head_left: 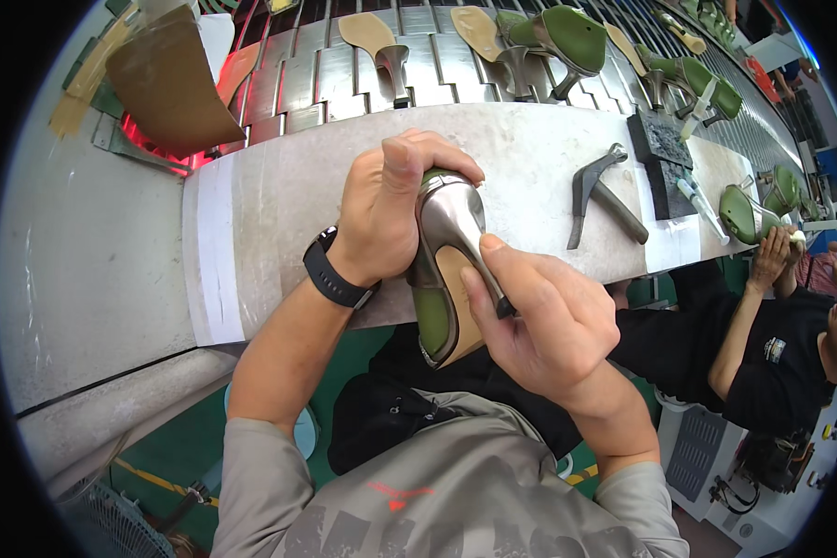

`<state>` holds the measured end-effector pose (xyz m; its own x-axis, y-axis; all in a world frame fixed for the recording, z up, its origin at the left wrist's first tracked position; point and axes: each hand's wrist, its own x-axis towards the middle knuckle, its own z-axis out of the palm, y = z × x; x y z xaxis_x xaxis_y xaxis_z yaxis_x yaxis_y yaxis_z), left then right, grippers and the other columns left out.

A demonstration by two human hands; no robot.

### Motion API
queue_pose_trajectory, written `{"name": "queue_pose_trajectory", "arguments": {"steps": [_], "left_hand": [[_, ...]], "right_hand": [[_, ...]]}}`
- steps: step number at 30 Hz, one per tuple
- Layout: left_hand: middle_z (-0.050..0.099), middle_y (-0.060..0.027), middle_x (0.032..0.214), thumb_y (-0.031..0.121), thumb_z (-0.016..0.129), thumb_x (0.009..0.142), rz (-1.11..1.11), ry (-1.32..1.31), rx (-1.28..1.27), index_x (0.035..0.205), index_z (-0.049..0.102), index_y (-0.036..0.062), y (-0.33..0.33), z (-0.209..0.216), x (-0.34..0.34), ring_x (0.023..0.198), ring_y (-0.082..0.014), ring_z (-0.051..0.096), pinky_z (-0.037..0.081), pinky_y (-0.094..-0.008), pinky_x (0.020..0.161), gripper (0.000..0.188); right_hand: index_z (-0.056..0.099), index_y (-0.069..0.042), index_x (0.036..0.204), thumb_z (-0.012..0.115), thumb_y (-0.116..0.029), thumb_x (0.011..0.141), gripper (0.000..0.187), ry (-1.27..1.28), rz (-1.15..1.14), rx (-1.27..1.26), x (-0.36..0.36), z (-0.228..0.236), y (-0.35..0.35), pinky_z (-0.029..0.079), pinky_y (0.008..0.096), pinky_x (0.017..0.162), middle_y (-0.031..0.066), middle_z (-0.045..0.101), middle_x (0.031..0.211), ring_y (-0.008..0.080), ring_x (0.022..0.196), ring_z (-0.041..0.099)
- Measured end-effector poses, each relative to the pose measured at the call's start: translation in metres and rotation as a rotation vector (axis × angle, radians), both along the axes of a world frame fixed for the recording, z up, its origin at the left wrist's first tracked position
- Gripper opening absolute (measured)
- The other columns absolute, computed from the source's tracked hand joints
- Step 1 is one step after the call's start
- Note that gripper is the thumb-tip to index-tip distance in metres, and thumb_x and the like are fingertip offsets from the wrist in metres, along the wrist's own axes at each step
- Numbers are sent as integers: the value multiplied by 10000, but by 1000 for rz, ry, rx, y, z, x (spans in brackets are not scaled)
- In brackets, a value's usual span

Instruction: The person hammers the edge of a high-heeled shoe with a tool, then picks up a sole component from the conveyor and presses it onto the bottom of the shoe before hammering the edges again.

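Just past the near edge of the bench I hold a green high-heeled shoe [434, 321] upside down, its tan sole and silvery heel [452, 216] facing up. My left hand [386, 200] is closed round the back of the shoe, fingers curled over its far end and thumb raised. Closed on the slim heel near its dark tip is my right hand [553, 321]; the thumb and a forefinger press against it from either side. Part of the shoe's upper is hidden behind my left palm and the heel.
A hammer [608, 193] lies on the bench, beside a dark block [660, 163] and a syringe-like applicator [703, 210]. Heeled soles [367, 33] and green shoes [567, 42] stand on the slatted metal conveyor [288, 74]. Brown sheet [167, 84] at far left. A co-worker's hands [772, 259] hold another shoe at right.
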<state>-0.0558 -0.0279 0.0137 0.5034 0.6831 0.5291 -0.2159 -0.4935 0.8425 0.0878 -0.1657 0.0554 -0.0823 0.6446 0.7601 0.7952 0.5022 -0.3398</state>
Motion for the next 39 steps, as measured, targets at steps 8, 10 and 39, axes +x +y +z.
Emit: {"name": "queue_pose_trajectory", "arguments": {"steps": [8,10,39], "left_hand": [[699,-82,725,626,322,1115,56,137,-253,863,797,-7,42,1,20,736,-164,617,497,-308,774,830],[712,-81,784,559,447,1109,8,148,-250,893,779,-11,43,-2,18,765,-157,620,499,-304,783,694],[715,-70,787,268,675,1008,-28,115,-297,961,745,-60,25,8,9,737,-106,625,508,-290,667,338]], "right_hand": [[726,-8,957,804,-99,833,173,-20,-45,-81,22,5,54,541,403,557,163,706,737,319,624,698],[706,14,886,748,-161,864,181,-88,-50,-356,30,24,61,543,431,578,186,653,632,365,602,687],[744,11,1076,799,-362,954,397,454,175,-1041,42,-7,73,534,284,702,19,693,834,91,773,635]]}}
